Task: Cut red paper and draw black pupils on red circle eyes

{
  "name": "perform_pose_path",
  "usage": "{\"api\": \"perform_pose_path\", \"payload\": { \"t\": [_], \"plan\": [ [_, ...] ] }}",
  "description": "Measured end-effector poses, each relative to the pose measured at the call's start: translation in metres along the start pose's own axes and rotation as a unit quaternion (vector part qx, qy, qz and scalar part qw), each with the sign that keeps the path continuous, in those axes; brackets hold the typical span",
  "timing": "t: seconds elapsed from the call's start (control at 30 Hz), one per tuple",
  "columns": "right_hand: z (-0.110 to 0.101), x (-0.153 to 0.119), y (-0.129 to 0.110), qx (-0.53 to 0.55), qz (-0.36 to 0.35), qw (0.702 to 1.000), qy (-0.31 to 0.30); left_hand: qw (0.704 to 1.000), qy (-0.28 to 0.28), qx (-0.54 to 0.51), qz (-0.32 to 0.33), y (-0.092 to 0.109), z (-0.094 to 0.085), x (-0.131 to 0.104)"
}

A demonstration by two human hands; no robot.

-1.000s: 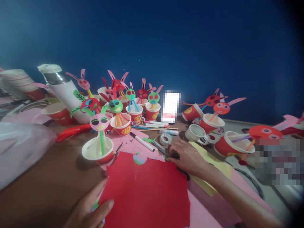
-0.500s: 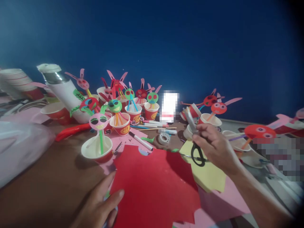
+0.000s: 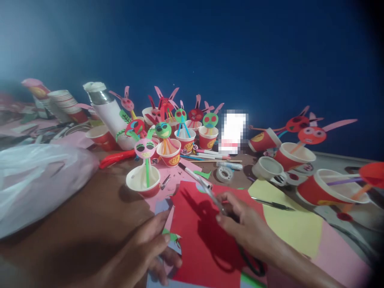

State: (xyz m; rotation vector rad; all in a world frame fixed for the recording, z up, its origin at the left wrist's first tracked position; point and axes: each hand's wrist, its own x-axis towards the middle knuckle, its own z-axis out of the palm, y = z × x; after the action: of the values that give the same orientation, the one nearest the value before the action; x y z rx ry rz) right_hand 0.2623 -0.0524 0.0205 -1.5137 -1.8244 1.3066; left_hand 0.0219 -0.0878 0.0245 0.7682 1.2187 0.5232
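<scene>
Holding scissors (image 3: 214, 199) above red paper (image 3: 192, 224): right hand (image 3: 244, 226); left hand (image 3: 150, 248) alongside.

Right hand (image 3: 247, 228), at red sheet's (image 3: 216, 244) far edge at first, then raised over yellow paper (image 3: 288, 224), now back left above red sheet. Scissors (image 3: 212, 197) in its grip went from low to lifted, now slant toward far left; their shadow now falls across red. Black pen (image 3: 274, 205) on yellow paper now uncovered. Left hand's (image 3: 150, 248) thumb, on red before, now just left of it, seemingly off it, though blurred; more green scrap (image 3: 173, 237) shows there. Pink-topped cup (image 3: 35, 90) now in view at far left.
</scene>
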Motion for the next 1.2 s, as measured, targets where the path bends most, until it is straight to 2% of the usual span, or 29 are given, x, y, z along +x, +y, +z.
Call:
{"api": "perform_pose_path", "payload": {
  "t": [0.07,0.13,0.23,0.3,0.33,0.37,0.43,0.5,0.57,0.6,0.67,0.77,0.87,1.0,1.1,1.2],
  "plan": [
    [0.009,0.001,0.006,-0.076,-0.021,0.997,-0.006,1.000,-0.002,0.011,0.020,-0.003,-0.007,-0.006],
    [0.012,0.002,0.012,-0.121,-0.031,0.992,-0.002,0.999,0.003,0.034,0.013,-0.010,-0.018,-0.011],
    [0.012,0.004,0.015,-0.120,-0.029,0.992,-0.003,0.995,0.014,0.101,0.005,-0.023,-0.034,-0.017],
    [0.011,0.005,0.015,-0.111,-0.022,0.994,-0.006,0.977,0.052,0.199,0.062,-0.028,-0.041,-0.019],
    [0.011,0.005,0.015,-0.107,-0.017,0.994,-0.006,0.952,0.088,0.268,0.116,-0.029,-0.043,-0.020],
    [0.011,0.004,0.015,-0.102,-0.013,0.995,-0.007,0.914,0.119,0.340,0.185,-0.029,-0.043,-0.020],
    [0.012,0.004,0.014,-0.094,-0.005,0.996,-0.011,0.805,0.140,0.473,0.330,-0.027,-0.039,-0.019],
    [0.013,0.003,0.015,-0.090,0.001,0.996,-0.010,0.700,0.090,0.565,0.426,-0.026,-0.032,-0.013],
    [0.013,0.004,0.017,-0.087,0.005,0.996,-0.007,0.642,0.036,0.624,0.444,-0.030,-0.025,-0.005],
    [0.013,0.004,0.019,-0.083,0.005,0.997,-0.007,0.612,0.013,0.622,0.488,-0.034,-0.023,0.000],
    [0.012,0.005,0.020,-0.067,0.006,0.998,-0.015,0.605,0.031,0.624,0.494,-0.042,-0.020,0.009],
    [0.010,0.003,0.019,-0.065,-0.005,0.998,-0.012,0.616,0.037,0.603,0.505,-0.049,-0.021,0.015],
    [0.010,-0.004,0.010,-0.132,-0.036,0.990,-0.030,0.622,0.029,0.577,0.528,-0.043,-0.023,0.013],
    [0.013,-0.015,-0.004,-0.250,-0.121,0.957,-0.082,0.650,-0.014,0.592,0.476,-0.026,-0.023,0.007],
    [0.015,-0.018,-0.013,-0.294,-0.138,0.942,-0.078,0.636,-0.014,0.595,0.490,-0.018,-0.022,0.008],
    [0.013,-0.019,-0.018,-0.312,-0.129,0.938,-0.080,0.609,0.018,0.626,0.486,-0.024,-0.023,0.019]
  ]
}}
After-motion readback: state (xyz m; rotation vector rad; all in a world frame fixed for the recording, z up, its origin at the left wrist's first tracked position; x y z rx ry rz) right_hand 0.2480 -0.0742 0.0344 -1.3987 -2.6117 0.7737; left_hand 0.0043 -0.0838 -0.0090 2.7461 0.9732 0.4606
